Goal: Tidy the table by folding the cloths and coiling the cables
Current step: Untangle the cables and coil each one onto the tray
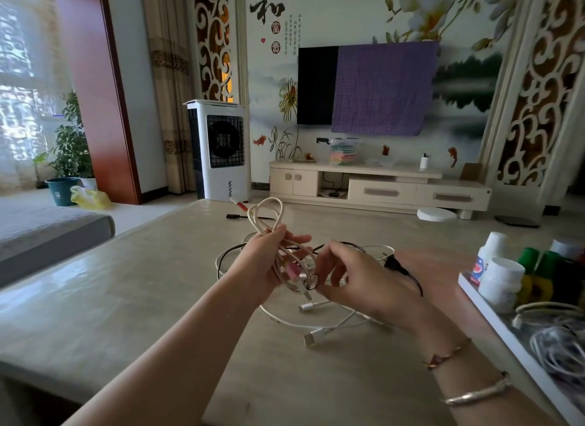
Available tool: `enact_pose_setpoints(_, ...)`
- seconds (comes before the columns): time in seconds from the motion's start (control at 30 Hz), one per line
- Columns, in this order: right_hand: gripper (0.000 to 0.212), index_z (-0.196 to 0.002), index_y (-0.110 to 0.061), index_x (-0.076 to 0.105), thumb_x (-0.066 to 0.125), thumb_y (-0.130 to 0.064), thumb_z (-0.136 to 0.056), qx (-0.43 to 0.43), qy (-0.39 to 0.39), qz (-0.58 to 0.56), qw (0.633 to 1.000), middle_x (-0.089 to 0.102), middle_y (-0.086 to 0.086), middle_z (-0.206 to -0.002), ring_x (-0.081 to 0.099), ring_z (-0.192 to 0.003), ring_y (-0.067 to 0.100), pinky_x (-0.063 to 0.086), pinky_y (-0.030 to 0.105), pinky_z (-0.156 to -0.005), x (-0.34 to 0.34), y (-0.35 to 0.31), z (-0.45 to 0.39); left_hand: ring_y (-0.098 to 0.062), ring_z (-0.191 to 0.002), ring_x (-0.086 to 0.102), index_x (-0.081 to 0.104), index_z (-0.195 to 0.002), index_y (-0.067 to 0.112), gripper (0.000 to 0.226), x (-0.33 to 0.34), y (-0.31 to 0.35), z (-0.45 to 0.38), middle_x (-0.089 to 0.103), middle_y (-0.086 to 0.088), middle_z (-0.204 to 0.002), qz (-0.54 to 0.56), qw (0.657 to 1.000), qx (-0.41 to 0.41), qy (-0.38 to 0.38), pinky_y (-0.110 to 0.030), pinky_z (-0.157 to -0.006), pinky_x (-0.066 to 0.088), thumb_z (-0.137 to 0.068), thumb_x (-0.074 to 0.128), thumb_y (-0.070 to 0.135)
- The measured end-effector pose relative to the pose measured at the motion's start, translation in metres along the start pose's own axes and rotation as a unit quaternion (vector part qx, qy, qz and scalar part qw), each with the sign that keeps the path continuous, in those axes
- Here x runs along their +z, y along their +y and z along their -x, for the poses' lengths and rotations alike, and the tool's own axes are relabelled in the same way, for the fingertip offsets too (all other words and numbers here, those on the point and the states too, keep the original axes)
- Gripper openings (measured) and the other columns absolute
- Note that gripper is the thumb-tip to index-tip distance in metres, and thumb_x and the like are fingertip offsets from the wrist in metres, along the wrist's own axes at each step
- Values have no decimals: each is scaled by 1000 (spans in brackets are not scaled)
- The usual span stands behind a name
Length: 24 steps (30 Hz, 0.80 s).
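Observation:
My left hand (267,261) grips a braided, light-coloured cable (266,216) gathered into loops that stick up above the fist, held above the beige table (126,299). Its lower end hangs down to my right hand (345,276), whose fingertips pinch the cable near its plug. Under both hands lies a tangle of loose cables: a white cable (316,326) with plugs near the front and a black cable (408,272) to the right. No cloth lies on the table in this view.
A white tray (506,327) at the right edge holds white bottles (501,283), green-capped items and coiled white cables (560,346). A red-tipped cable (239,204) and a black plug lie at the far edge. A grey sofa stands left.

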State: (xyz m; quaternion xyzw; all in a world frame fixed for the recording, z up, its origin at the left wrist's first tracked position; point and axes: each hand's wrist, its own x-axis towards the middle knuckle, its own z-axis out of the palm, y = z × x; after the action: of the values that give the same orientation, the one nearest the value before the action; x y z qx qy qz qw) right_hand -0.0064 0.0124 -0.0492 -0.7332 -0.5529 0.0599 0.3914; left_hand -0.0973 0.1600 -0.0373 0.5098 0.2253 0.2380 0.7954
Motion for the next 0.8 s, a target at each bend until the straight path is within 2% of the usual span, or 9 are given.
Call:
enact_pose_setpoints(0.07,25,-92,-30,55,74,-18,-80,-12,-5,-8,1000,66,-10,-89,59,-75,9,46,17,-62,2,-1,0,-26,-90,69,54,-113,3,29,0,0,1,74,-10,-99,-1,1000,-5,5,-44,-86,52,-103,40,27)
enact_pose_setpoints(0.23,23,-91,-28,60,75,-15,-80,-32,-13,-30,999,66,-10,-87,59,-72,6,42,13,-61,7,-2,-1,-30,-91,70,47,-107,8,19,-3,1,3,74,-12,-97,8,1000,-3,6,-50,-91,52,-103,39,25)
enact_pose_setpoints(0.4,10,-82,-23,72,77,-15,-79,-34,6,-32,999,67,-12,-75,54,-65,-6,41,11,-61,5,1,-1,-26,-83,72,47,-100,10,16,-6,2,4,75,-11,-93,-8,1000,4,1,-39,-75,56,-102,40,24)
enact_pose_setpoints(0.47,8,-80,-24,74,79,-18,-78,-27,18,-64,997,66,-15,-72,50,-61,-7,39,9,-58,2,2,-2,-26,-79,71,49,-103,8,18,-5,2,5,75,-10,-90,-25,1000,17,8,-40,-76,56,-103,41,24)
enact_pose_setpoints(0.53,8,-79,-25,74,80,-21,-76,-23,24,-102,994,67,-13,-72,48,-61,-4,39,13,-59,-2,3,-4,-26,-78,71,50,-108,6,21,-3,1,6,75,-10,-89,-50,998,34,10,-44,-82,55,-102,41,24)
enact_pose_setpoints(0.6,8,-81,-25,74,79,-21,-77,-22,18,-124,992,70,-9,-79,56,-70,7,47,25,-70,-4,4,-6,-26,-78,69,51,-107,6,22,0,-1,8,75,-8,-88,-78,996,43,5,-46,-85,53,-102,41,25)
enact_pose_setpoints(0.7,8,-82,-21,73,78,-16,-78,-18,22,-165,986,75,-5,-94,66,-99,30,52,48,-93,-2,2,-7,-22,-65,65,53,-100,7,20,6,-5,12,73,-3,-77,-119,992,47,1,-39,-67,55,-101,43,24)
enact_pose_setpoints(0.73,8,-82,-20,73,78,-16,-78,-23,30,-167,985,75,-2,-93,66,-100,34,51,50,-93,-2,1,-8,-18,-58,62,54,-97,8,20,9,-7,14,70,-1,-73,-128,991,44,1,-32,-58,53,-101,44,25)
enact_pose_setpoints(0.8,8,-82,-19,72,77,-15,-78,-41,47,-168,984,74,2,-85,69,-86,26,57,40,-78,-2,-1,-8,-15,-53,62,56,-96,8,21,14,-12,17,65,-2,-70,-153,988,27,-6,-27,-53,49,-100,46,26)
